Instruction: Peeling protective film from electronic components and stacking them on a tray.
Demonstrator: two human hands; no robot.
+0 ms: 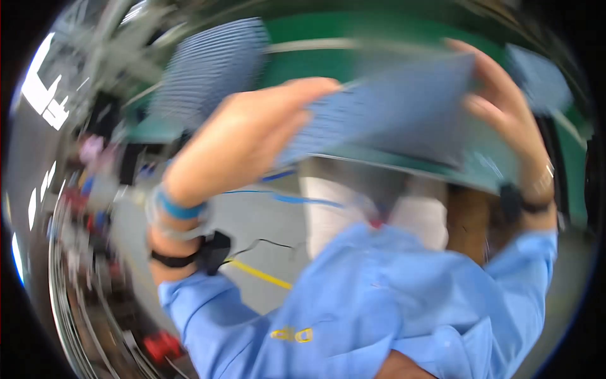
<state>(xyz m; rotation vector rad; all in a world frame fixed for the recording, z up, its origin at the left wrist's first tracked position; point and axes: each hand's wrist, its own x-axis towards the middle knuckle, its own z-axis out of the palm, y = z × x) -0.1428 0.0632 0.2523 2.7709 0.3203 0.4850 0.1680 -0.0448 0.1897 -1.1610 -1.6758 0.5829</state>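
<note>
A flat blue-grey panel (404, 104), blurred and tilted, is held up between my two hands over the bench edge. On its left edge my left hand (246, 126) is closed, thumb and fingers pinching the panel. At the upper right corner my right hand (508, 104) grips it, fingers behind and thumb in front. Rows of small marks or holes show on the panel's left part; motion smears the rest. Beyond my left hand stands a stack of similar blue panels (214, 66), their edges showing as ridges. Another blue piece (540, 79) lies past my right hand.
A green bench top (315, 28) stretches across the far side. Below it, a blue cord (303, 199) and a thin black cable (268, 241) hang or lie over the grey floor. Cluttered racks (88, 265) and a red object (163, 346) are at the left.
</note>
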